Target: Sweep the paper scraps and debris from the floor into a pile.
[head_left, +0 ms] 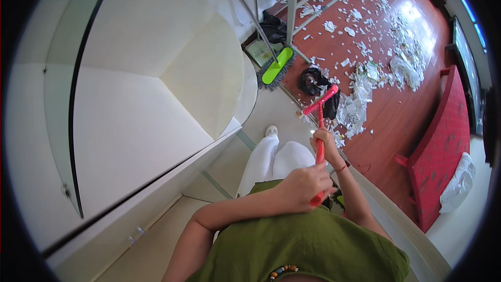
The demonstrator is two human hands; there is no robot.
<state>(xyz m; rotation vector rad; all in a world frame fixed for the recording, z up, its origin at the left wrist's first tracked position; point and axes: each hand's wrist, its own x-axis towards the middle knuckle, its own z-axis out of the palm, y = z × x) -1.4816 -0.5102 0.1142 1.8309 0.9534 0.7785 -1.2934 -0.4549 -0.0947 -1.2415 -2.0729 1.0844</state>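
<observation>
A red T-shaped squeegee point(320, 152) slants up in front of my body, its crosspiece pointing away from me. My left hand point(301, 188) is closed round the lower end of its handle, close to my green top. Farther up the handle, my right hand point(325, 141) grips it below the crosspiece. Beyond the crosspiece lie black plastic bags point(310, 81) and a heap of torn white paper point(356, 105) on the reddish floor.
At left stands a white cabinet point(130, 109) with a dark-edged glass panel point(73, 89). A mop with a bright green head point(277, 66) stands ahead, beside a metal frame point(292, 5). A red bench point(438, 146) is at right. Paper scraps point(355, 14) litter the far floor.
</observation>
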